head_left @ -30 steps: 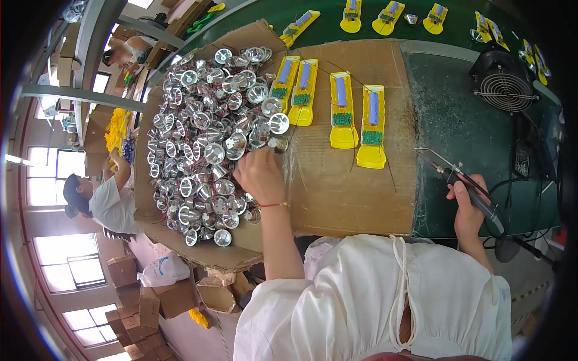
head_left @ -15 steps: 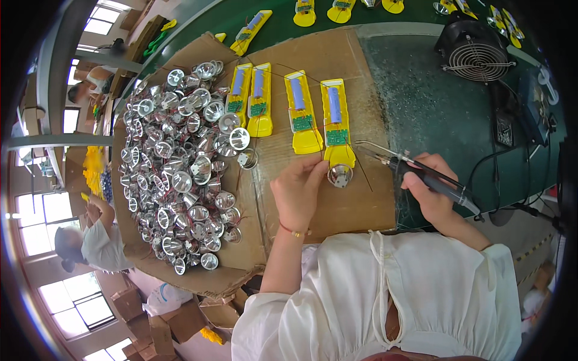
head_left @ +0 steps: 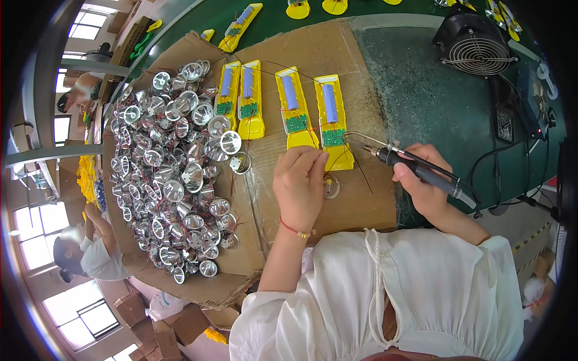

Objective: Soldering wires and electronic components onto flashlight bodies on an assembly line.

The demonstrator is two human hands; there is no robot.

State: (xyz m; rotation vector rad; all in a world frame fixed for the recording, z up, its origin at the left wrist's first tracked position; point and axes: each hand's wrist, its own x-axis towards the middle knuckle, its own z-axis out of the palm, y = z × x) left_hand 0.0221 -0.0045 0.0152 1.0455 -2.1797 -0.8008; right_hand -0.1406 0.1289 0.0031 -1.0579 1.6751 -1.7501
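Perhaps a slip of the black-and-grey soldering iron (head_left: 428, 177), grasped in the fingers of the right hand (head_left: 425, 185), would scorch the green circuit board (head_left: 333, 139) or the left hand (head_left: 299, 188), since both are near its tip. The left fingers are pinched together; whether they hold anything, I cannot tell. The board sits in a yellow plastic casing (head_left: 341, 161) on brown cardboard (head_left: 364, 210), where a nudge could shift it.

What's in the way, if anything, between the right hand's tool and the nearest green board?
Nothing that shows. The right hand holds the tool, its tip at the right edge of the green board; I can't tell if they touch. The left hand is lower left, not between.
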